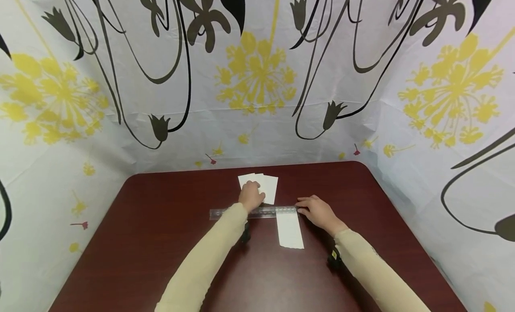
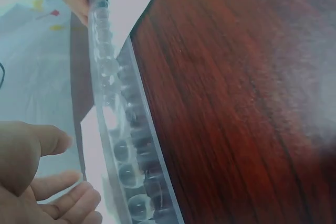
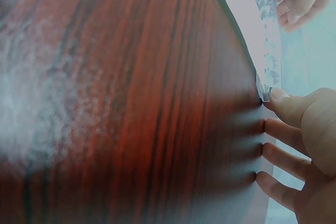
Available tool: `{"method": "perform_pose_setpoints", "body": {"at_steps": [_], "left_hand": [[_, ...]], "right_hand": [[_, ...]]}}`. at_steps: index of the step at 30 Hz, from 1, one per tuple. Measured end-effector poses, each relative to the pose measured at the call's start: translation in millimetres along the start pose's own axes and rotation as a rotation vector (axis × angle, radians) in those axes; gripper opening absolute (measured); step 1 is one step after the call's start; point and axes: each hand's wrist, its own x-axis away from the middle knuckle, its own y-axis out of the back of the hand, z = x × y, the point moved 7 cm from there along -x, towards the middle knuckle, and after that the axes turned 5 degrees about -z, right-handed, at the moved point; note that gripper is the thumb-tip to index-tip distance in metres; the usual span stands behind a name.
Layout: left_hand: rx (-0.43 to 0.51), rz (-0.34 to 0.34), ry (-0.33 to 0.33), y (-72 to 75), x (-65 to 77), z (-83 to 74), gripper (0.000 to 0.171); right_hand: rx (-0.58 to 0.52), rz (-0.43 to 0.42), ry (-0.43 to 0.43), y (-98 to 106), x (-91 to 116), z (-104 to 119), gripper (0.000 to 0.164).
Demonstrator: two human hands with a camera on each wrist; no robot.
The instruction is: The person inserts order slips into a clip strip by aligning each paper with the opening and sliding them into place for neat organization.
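Note:
A clear plastic strip (image 1: 263, 212) with rows of round bumps lies across the table. At its right end, my right hand (image 1: 319, 212) touches the strip with the thumb (image 3: 281, 98), the other fingers spread with their tips down on the table. A white paper card (image 1: 289, 231) runs from the strip toward me, its far end overlapped by the strip. Over several white cards (image 1: 270, 187) behind the strip hovers my left hand (image 1: 251, 196), fingers loosely bent. In the left wrist view its thumb and fingertips stand apart beside a card, holding nothing.
The dark red wooden table (image 1: 181, 200) has rounded far corners. Behind and beside it hangs a white cloth (image 1: 257, 137) printed with yellow and dark flowers. The fanned cards partly overlap one another.

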Motion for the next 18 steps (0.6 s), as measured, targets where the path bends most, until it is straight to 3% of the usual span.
{"method": "perform_pose_setpoints", "body": {"at_steps": [6, 18], "left_hand": [[-0.032, -0.030, 0.058, -4.8, -4.2, 3.7, 0.024], [-0.015, -0.053, 0.219, -16.0, -22.8, 11.4, 0.037]], "right_hand": [[-0.010, -0.005, 0.009, -1.7, -1.2, 2.1, 0.030], [0.039, -0.018, 0.029, 0.6, 0.1, 0.9, 0.030]]}}
